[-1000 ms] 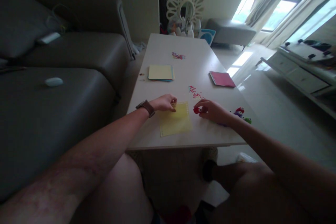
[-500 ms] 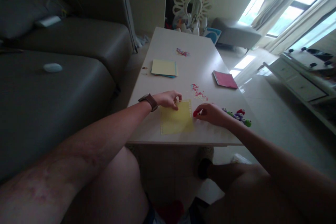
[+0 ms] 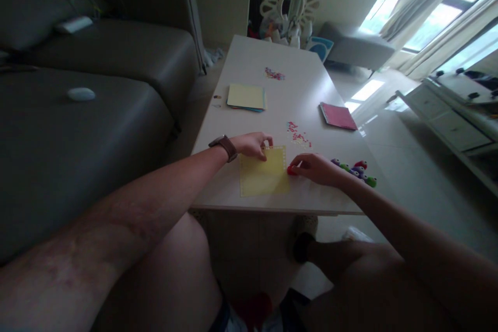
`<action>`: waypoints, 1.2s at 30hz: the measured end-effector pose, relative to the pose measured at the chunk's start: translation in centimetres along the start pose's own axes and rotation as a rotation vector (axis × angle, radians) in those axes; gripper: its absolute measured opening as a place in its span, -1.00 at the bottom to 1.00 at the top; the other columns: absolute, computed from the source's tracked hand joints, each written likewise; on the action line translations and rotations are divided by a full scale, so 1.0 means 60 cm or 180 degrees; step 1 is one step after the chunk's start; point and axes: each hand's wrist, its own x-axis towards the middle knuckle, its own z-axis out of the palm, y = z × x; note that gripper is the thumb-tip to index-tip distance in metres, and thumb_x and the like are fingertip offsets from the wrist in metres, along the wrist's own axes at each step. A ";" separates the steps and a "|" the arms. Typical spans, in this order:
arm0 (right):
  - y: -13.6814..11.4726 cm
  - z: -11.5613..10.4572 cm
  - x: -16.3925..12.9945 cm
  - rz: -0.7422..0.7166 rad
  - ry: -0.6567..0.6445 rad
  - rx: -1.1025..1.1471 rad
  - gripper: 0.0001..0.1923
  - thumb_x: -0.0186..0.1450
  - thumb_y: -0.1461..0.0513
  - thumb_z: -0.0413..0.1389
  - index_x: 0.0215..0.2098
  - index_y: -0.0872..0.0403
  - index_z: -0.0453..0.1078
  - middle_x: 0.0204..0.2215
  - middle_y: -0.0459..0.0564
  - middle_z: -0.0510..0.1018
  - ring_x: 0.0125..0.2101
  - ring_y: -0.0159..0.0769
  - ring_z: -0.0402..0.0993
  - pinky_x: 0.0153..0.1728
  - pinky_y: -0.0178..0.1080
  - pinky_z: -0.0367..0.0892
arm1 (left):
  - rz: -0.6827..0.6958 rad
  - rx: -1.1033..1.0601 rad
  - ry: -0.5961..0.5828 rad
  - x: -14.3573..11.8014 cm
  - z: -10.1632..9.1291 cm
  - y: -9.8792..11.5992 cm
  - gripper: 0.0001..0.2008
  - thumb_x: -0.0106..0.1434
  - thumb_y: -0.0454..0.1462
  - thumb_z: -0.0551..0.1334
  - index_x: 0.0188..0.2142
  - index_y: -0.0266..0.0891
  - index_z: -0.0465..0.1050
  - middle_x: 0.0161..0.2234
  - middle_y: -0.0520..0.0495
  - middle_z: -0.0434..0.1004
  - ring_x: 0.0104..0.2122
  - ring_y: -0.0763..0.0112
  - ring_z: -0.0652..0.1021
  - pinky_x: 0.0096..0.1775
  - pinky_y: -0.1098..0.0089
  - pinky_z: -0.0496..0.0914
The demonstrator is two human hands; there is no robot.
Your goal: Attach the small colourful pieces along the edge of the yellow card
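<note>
L hand (image 3: 253, 144) w/ watch: fingers curled, pinning top-left corner of yellow sheet (image 3: 263, 177) flat on table (image 3: 249, 62), near front edge. R hand (image 3: 316, 168): grip closed on small red punch (image 3: 291, 169) at sheet's right edge. Coloured punches (image 3: 356, 172) just right of R hand. Confetti scraps (image 3: 298, 135) behind sheet.

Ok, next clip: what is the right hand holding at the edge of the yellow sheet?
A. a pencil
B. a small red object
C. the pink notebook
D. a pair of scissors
B: the right hand pinches a small red object at the right edge of the yellow sheet, while the left hand rests on the sheet's top left corner; the pink notebook lies apart, farther up the table.
</note>
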 end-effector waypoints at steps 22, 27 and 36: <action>0.001 0.005 0.002 -0.0092 0.0205 0.0000 -0.77 0.30 0.08 0.17 -0.24 0.05 0.56 -0.44 -0.01 0.60 -0.49 -0.35 0.43 -0.44 -0.28 0.28 | -0.0083 -0.0056 -0.0028 0.004 0.002 -0.007 -0.43 0.00 -0.34 0.36 0.05 -0.23 0.35 -0.30 -0.05 0.60 -0.35 0.31 0.57 -0.37 0.43 0.35; 0.007 0.007 0.004 -0.0098 0.0219 0.0084 -0.77 0.30 0.07 0.17 -0.24 0.04 0.55 -0.44 -0.01 0.60 -0.48 -0.35 0.44 -0.44 -0.28 0.29 | -0.0099 -0.0001 -0.0001 0.005 0.001 -0.010 -0.40 0.00 -0.33 0.37 0.07 -0.23 0.34 -0.27 -0.06 0.60 -0.32 0.29 0.58 -0.35 0.41 0.37; 0.011 0.008 0.006 -0.0141 0.0237 0.0078 -0.77 0.30 0.07 0.18 -0.26 0.05 0.55 -0.43 0.01 0.60 -0.48 -0.33 0.45 -0.44 -0.27 0.31 | -0.0160 -0.0049 -0.0030 0.000 0.001 -0.004 -0.40 0.01 -0.35 0.35 0.09 -0.22 0.32 -0.27 -0.07 0.60 -0.33 0.29 0.58 -0.36 0.40 0.38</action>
